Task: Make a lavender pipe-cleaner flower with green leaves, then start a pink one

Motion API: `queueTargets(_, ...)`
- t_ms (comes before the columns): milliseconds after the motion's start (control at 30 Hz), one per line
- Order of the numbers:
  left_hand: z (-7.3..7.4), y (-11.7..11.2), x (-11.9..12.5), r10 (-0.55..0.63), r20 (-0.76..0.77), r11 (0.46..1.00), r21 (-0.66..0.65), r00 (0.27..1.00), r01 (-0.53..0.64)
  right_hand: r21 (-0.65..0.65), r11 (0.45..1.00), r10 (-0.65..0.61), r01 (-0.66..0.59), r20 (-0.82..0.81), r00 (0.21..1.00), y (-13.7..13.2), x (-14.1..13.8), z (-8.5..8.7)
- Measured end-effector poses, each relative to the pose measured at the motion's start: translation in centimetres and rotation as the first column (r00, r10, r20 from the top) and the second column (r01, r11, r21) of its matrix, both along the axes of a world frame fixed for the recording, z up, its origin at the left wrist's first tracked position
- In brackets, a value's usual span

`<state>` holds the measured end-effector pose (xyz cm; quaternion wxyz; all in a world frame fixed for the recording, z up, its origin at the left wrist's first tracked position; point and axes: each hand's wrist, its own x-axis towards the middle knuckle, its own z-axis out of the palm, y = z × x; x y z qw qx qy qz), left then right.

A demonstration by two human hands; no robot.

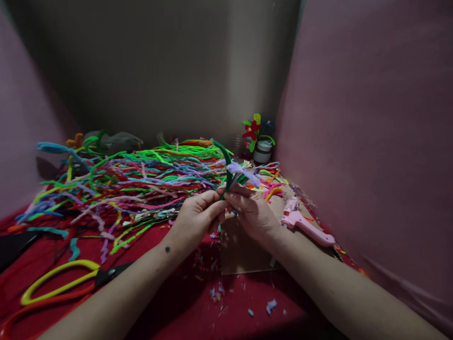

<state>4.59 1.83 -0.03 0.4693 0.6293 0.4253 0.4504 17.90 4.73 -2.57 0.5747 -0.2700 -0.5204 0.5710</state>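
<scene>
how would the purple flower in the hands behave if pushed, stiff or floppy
The purple flower is probably light, its petals being slim and fuzzy. They seem fairly stiff, jutting out unsupported, but being thin, might bend.

A plain grey wall (141,71) stands beyond the far edge of the surface (173,307), with a paler upright band of light (244,61) toward its right end. Pink sheets hang on 2 sides: the left sheet (17,123) by the left edge, the right sheet (371,118) along the right edge, creased low down. Red cloth (247,311) covers the surface. The room is dim.
</scene>
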Motion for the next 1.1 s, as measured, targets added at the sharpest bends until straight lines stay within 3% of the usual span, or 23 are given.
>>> queueTargets(200,-0.5,0.0,0.3,0.018,0.053,1.0,0.006,0.998,-0.019,0.013,0.999,0.043,-0.042,-0.053,0.998,-0.2,-0.2,-0.2)
queueTargets(400,-0.4,0.0,0.5,0.067,0.079,0.998,-0.021,0.995,-0.066,-0.048,0.999,-0.012,0.006,-0.129,0.992,-0.2,-0.5,-0.4)
queueTargets(633,-1.6,0.3,0.4,0.189,-0.057,0.965,0.197,0.98,-0.175,-0.059,0.998,-0.002,-0.007,-0.14,0.99,-0.1,-0.5,-0.8)
queueTargets(733,-1.8,0.3,0.3,0.209,-0.082,0.955,0.23,0.975,-0.185,-0.044,0.999,0.013,-0.018,-0.109,0.994,-0.2,-0.4,-0.7)
queueTargets(1100,-0.3,0.3,0.2,0.051,0.205,0.997,-0.072,0.978,-0.037,-0.025,0.998,0.064,-0.066,-0.067,0.996,-0.1,-0.2,-0.3)
